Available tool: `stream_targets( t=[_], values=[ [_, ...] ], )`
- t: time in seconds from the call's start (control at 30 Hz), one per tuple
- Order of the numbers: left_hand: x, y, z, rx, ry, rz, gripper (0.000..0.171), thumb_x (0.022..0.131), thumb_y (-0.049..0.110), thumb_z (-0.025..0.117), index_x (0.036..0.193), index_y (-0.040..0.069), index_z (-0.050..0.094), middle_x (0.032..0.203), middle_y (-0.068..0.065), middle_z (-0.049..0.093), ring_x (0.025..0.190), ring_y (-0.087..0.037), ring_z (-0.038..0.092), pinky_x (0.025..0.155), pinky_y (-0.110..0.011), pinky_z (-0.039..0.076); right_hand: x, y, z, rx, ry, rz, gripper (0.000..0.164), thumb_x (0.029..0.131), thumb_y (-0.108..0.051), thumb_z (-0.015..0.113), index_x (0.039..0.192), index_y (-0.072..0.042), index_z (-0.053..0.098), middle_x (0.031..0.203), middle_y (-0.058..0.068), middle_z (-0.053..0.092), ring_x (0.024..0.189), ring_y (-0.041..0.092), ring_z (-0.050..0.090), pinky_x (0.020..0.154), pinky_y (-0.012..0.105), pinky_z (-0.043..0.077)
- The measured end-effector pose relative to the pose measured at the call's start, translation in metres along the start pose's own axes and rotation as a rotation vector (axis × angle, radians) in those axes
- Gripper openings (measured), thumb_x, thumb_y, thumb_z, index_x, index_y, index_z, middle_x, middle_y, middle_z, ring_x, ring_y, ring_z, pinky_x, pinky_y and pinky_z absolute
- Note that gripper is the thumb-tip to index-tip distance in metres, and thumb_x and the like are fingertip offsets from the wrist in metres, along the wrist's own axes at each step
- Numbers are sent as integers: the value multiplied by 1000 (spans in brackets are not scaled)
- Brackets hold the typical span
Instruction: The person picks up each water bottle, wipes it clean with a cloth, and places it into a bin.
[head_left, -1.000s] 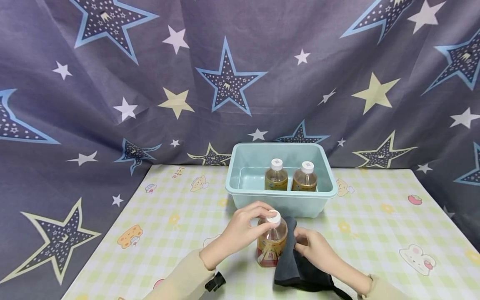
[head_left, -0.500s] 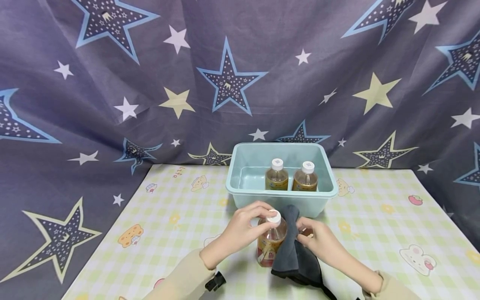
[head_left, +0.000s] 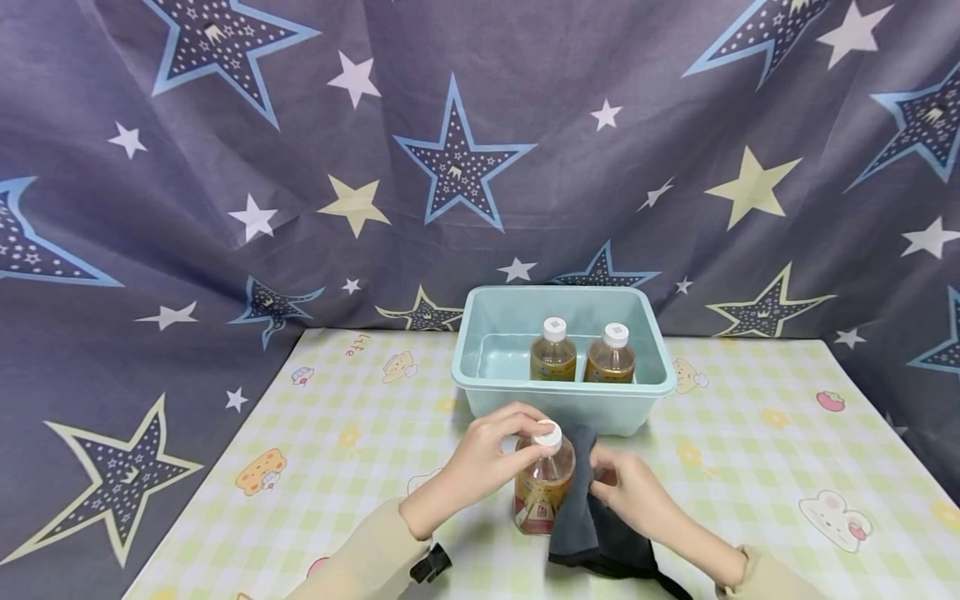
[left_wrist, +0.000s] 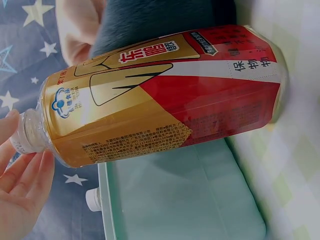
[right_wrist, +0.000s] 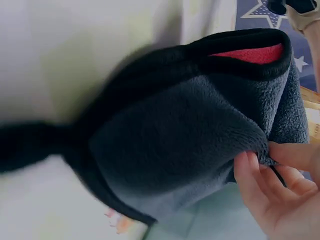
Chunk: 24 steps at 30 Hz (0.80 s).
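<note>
A drink bottle (head_left: 542, 500) with a white cap and a gold-and-red label stands upright on the table. My left hand (head_left: 487, 458) grips it by the cap and neck; in the left wrist view its fingers (left_wrist: 37, 180) curl round the neck. Against the bottle's right side lies a dark grey fleece cloth (head_left: 576, 521) with black edging. My right hand (head_left: 636, 493) pinches a fold of that cloth between thumb and fingers. The right wrist view shows the cloth (right_wrist: 175, 135) bulging, with a red inside at one opening and a black strap trailing, blurred.
Just behind the bottle stands a pale blue plastic bin (head_left: 577, 406). Inside it, towards the right, are two similar bottles, one nearer the middle (head_left: 553, 360) and another beside it (head_left: 610, 363). A checked tablecloth (head_left: 750, 467) covers the table, and a starry curtain (head_left: 570, 192) hangs behind.
My right hand and the cloth went up along the bottle's right side, then came back down to nearly where they were. The left hand and bottle have kept their place.
</note>
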<state>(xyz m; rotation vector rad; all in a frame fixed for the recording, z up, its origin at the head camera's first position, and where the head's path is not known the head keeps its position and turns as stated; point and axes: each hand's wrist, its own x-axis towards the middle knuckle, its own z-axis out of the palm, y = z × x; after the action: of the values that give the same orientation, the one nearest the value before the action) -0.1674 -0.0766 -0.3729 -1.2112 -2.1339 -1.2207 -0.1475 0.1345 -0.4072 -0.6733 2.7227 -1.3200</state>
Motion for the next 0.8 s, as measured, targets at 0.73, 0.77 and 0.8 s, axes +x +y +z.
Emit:
stream_targets(
  t=[0.73, 0.77, 0.8],
  values=[
    [1, 1, -1, -32, -16, -25, 14, 78, 12, 67, 90, 8, 65, 96, -2, 61, 77, -7, 59, 70, -14, 49, -1, 23, 20, 73, -71, 30, 19, 75, 11, 53, 73, -7, 48, 70, 1, 59, 53, 6, 52, 43, 21, 44],
    [2, 1, -2, -31, -14, -25, 14, 77, 12, 68, 90, 7, 65, 96, -2, 62, 77, -8, 59, 70, -14, 49, -1, 24, 20, 92, -73, 35, 19, 75, 12, 53, 73, -7, 48, 71, 2, 59, 54, 7, 54, 43, 21, 45],
    [2, 1, -2, -27, -11, -25, 14, 76, 12, 69, 89, 7, 66, 96, -3, 62, 77, -8, 59, 70, -14, 49, -1, 25, 19, 108, -75, 42, 19, 76, 11, 53, 73, -6, 47, 72, 3, 59, 55, 9, 55, 43, 21, 46]
  ],
)
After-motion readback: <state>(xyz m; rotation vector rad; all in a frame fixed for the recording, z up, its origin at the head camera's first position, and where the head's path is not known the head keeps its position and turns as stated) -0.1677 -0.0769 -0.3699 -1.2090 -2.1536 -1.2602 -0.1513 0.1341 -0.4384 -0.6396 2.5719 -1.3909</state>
